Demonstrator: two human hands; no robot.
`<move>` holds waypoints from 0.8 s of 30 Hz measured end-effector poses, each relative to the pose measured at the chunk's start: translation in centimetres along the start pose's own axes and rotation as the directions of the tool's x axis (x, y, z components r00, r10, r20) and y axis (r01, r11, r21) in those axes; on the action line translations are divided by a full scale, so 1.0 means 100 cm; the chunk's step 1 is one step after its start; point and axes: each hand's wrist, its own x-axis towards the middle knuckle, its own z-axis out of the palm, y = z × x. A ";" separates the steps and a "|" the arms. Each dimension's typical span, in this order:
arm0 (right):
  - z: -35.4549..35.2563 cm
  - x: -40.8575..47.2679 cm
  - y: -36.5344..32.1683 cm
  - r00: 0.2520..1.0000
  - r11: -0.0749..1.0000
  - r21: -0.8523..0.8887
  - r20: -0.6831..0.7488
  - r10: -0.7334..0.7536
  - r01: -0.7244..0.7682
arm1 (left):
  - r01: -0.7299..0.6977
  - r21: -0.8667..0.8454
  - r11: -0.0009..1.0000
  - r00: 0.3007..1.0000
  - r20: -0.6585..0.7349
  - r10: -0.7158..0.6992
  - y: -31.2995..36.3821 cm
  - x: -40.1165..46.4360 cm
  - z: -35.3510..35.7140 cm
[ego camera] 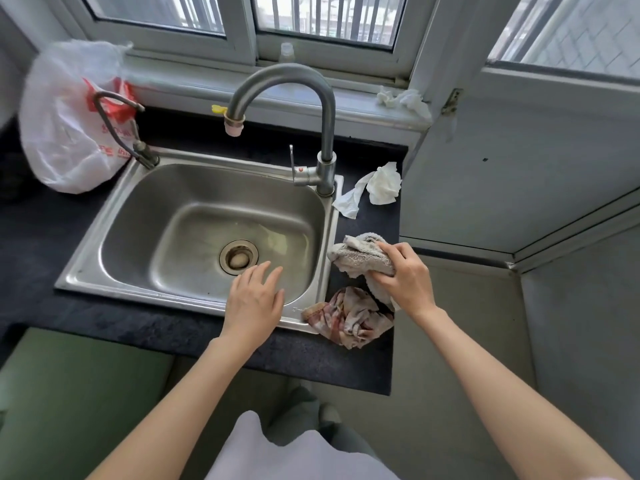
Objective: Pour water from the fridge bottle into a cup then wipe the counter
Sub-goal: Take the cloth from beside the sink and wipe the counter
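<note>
1. Kitchen, seen from above: a person stands at a steel sink (114,209) set in a dark counter (104,327) under a window (242,15).
2. Right hand (403,275) grips a grey cloth (360,258), fingers curled round it, on the counter strip just right of the sink rim.
3. Left hand (254,299) is relaxed, fingers straight & spread, holding nothing; it hangs over the sink's near right corner.
4. A 2nd rag (349,318), pink-brown & stained, lies crumpled on the counter just below the grey cloth, touching the sink's front corner.
5. Tall curved tap (311,98) rises at the sink's back right; its spout has a pinkish tip. Lever handle carries a red dot.
6. A smaller thin tap (121,129) stands at the back left corner.
7. Drain (239,257) sits mid-basin w/ something pale in the strainer.
8. White plastic bag (69,126) w/ red print sits on the counter left of the sink; lettering is partly visible but too blurred to read.
9. Crumpled white tissue (377,185) lies on the counter right of the tall tap; more tissue (403,100) on the windowsill.
10. A small clear bottle (286,51) stands on the sill behind the tap; label, if any, can't be made out.
11. No cup in view.
</note>
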 end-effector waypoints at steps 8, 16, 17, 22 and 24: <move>-0.045 -0.025 -0.036 0.964 0.970 -0.009 -0.108 -0.242 0.242 | 0.068 -0.002 0.998 0.991 -0.119 -0.068 0.014 -0.052 -0.020; -0.052 -0.046 -0.107 0.889 0.877 0.150 -0.102 -0.447 0.458 | 0.229 0.004 0.973 0.926 -0.310 -0.216 0.001 -0.132 -0.044; -0.049 -0.049 -0.117 0.877 0.862 0.165 -0.094 -0.470 0.480 | 0.261 0.008 0.965 0.916 -0.319 -0.245 -0.005 -0.144 -0.046; -0.017 -0.067 -0.173 0.805 0.779 0.226 -0.047 -0.591 0.585 | 0.429 0.022 0.903 0.853 -0.339 -0.397 -0.040 -0.207 -0.052; -0.003 -0.076 -0.198 0.776 0.744 0.256 -0.042 -0.630 0.618 | 0.494 0.006 0.869 0.815 -0.351 -0.461 -0.057 -0.232 -0.057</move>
